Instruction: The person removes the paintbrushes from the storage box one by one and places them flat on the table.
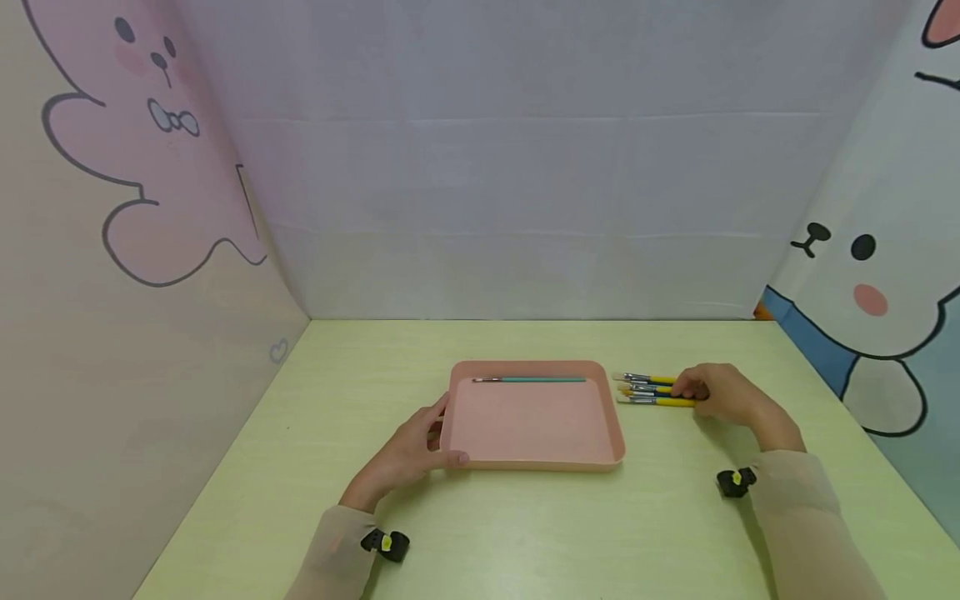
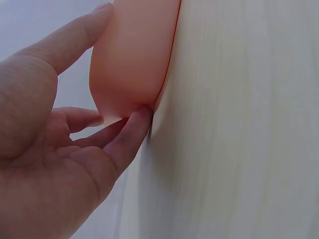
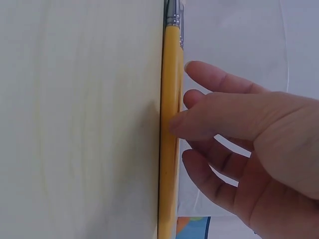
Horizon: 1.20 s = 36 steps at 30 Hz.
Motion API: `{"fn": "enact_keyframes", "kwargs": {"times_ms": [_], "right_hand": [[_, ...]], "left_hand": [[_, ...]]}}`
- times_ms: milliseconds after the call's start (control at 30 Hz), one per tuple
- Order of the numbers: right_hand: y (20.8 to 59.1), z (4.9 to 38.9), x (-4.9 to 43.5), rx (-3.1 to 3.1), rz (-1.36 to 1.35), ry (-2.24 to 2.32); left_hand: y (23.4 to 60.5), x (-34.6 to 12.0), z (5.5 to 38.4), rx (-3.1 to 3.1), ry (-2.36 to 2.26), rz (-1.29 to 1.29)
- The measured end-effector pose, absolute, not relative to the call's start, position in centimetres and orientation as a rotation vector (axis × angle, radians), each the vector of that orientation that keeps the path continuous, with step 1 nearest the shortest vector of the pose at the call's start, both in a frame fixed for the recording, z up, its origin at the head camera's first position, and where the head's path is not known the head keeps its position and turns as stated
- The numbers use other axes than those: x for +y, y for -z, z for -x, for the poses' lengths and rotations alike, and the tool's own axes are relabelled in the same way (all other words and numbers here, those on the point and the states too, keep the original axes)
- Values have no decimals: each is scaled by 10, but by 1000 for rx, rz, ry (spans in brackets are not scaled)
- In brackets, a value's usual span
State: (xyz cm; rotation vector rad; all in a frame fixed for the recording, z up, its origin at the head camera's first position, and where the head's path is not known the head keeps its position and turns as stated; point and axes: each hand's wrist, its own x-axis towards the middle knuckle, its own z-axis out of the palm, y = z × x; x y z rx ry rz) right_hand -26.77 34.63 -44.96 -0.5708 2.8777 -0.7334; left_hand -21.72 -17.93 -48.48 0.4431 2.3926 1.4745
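Note:
In the head view my left hand (image 1: pixel 408 446) holds a shallow pink tray (image 1: pixel 534 463) at its left end. The thumb lies at the near left rim and the fingers reach round the side, as the left wrist view shows with the tray's pink wall (image 2: pixel 132 55). One thin teal paintbrush (image 1: pixel 543 380) lies inside, along the far edge. Right of the tray, several yellow-handled paintbrushes (image 1: pixel 660 402) lie side by side, bristles toward it. Over their handles is my right hand (image 1: pixel 723 393), fingers loosely bent. Its thumb touches a yellow handle (image 3: pixel 171 74) in the right wrist view.
The pale green table (image 1: pixel 525 533) carries the tray and brushes. A white curtain-like backdrop (image 1: pixel 525 208) stands behind it, with cartoon-printed panels at left (image 1: pixel 172 233) and right (image 1: pixel 885 333). A small black device (image 1: pixel 386 544) sits on the left sleeve, another (image 1: pixel 735 482) on the right.

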Motion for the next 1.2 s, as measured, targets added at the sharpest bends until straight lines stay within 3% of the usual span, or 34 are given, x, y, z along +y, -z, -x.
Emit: {"fn": "enact_keyframes", "kwargs": {"times_ms": [1200], "right_hand": [[418, 257, 306, 2994, 711, 749]], "left_hand": [[484, -179, 218, 2356, -1507, -480]]}}
